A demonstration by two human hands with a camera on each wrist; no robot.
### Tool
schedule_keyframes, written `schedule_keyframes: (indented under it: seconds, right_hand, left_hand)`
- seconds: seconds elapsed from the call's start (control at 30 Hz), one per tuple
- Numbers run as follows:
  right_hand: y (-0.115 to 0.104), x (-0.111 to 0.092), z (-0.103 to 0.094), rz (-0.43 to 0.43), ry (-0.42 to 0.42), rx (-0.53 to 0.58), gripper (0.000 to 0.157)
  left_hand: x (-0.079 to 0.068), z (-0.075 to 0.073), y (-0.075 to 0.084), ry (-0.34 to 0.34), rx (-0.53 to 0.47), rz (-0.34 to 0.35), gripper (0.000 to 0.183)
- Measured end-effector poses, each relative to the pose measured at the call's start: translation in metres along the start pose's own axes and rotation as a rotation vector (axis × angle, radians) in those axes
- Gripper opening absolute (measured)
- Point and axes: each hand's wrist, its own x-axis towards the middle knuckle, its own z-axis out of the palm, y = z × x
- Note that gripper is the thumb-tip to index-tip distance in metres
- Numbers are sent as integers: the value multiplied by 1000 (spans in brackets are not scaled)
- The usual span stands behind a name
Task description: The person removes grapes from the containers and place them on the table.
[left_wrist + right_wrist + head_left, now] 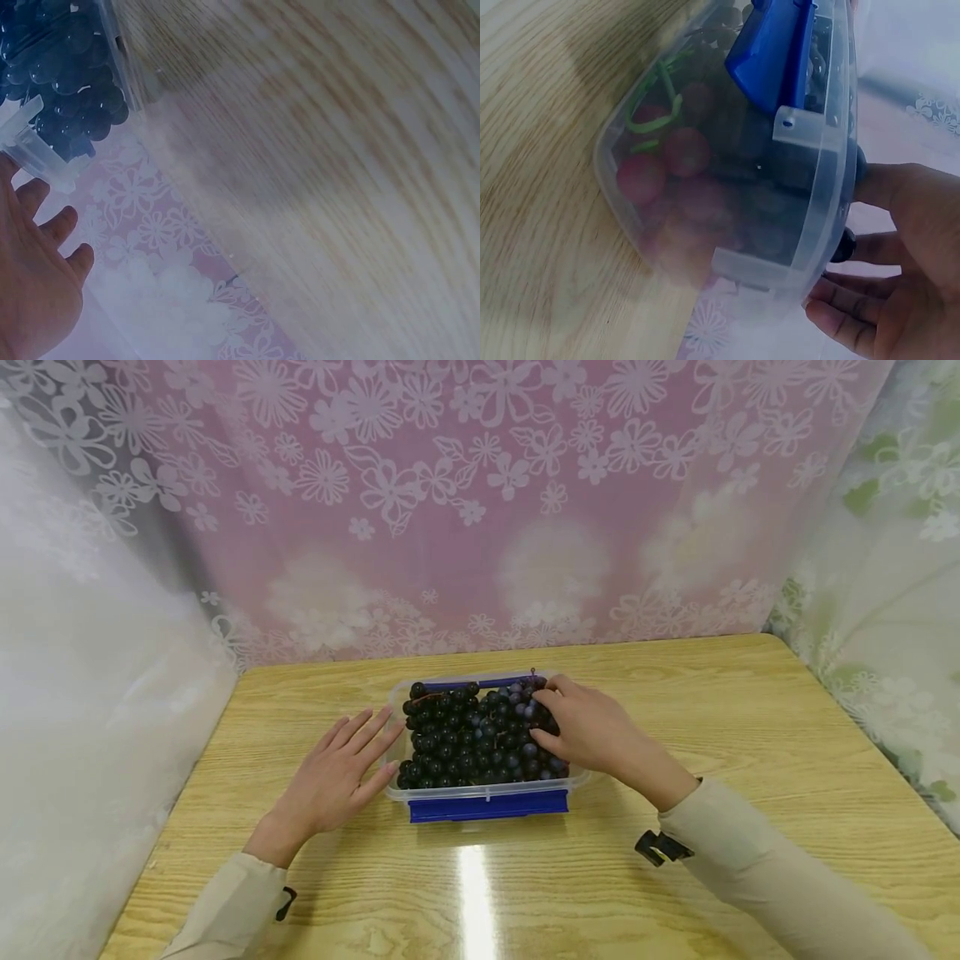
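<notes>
A clear plastic container point(487, 792) with blue side latches point(772, 56) stands on the table, heaped with dark grapes point(446, 743). My right hand point(588, 727) reaches over its right end, thumb and fingers bent around the grapes there; in the right wrist view dark grapes show at the fingertips point(866, 247). Through the wall in that view, reddish grapes point(686, 150) and a green stem point(656, 120) lie low inside. My left hand point(341, 772) has its fingers stretched out along the container's left rim. In the left wrist view its fingertips are beside a clear corner tab point(41, 154).
The container stands on a wood-grain table point(360, 893), near its back edge. A pink floral curtain point(450, 527) hangs behind, with pale sheeting at the left point(82, 677) and a green-leaf patterned sheet point(885, 610) at the right.
</notes>
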Motion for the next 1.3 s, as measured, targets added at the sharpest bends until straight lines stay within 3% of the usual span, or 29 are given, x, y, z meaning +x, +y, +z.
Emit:
schedule_keyframes:
  seconds: [0.2, 0.47, 0.63, 1.3]
  right_hand:
    - [-7, 5, 0, 114, -22, 46, 51]
    - [-13, 10, -5, 178, -57, -141, 58]
    - [-11, 13, -3, 247, -119, -174, 64]
    - [0, 7, 13, 185, 30, -45, 43]
  left_hand:
    - [2, -1, 1, -1, -11, -5, 58]
    - [2, 0, 2, 12, -24, -8, 57]
    - [2, 1, 1, 18, -29, -5, 56]
    - [-1, 4, 1, 12, -34, -17, 55]
